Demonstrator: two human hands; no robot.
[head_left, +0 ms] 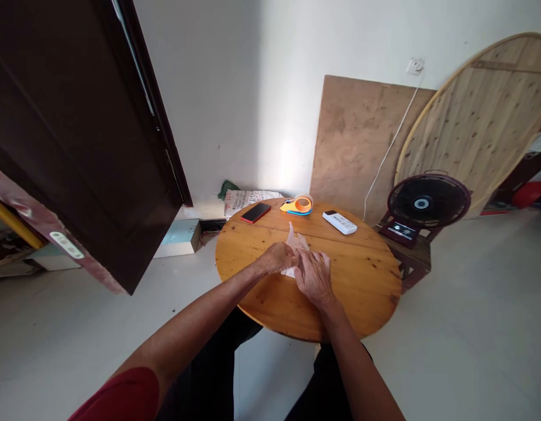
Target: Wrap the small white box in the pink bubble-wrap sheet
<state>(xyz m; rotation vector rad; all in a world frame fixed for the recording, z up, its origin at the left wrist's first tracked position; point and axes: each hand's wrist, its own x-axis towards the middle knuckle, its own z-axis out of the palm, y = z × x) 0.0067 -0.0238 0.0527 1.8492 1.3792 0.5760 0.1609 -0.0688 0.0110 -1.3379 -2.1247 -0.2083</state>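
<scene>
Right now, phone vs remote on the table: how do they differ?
The phone is dark with a red edge; the remote is white. The phone lies at the far left, the remote at the far right, the tape dispenser between them. Both lie flat, untouched by either hand.

A round wooden table [367, 280] of yellowish planks stands on a pale floor [472, 351]. Along its far edge lie a red-edged smartphone [255, 212], an orange and blue tape dispenser [297, 205] and a white remote control [339, 222]. Near the middle lies white paper [293, 238], possibly folded, partly covered by hands.
</scene>
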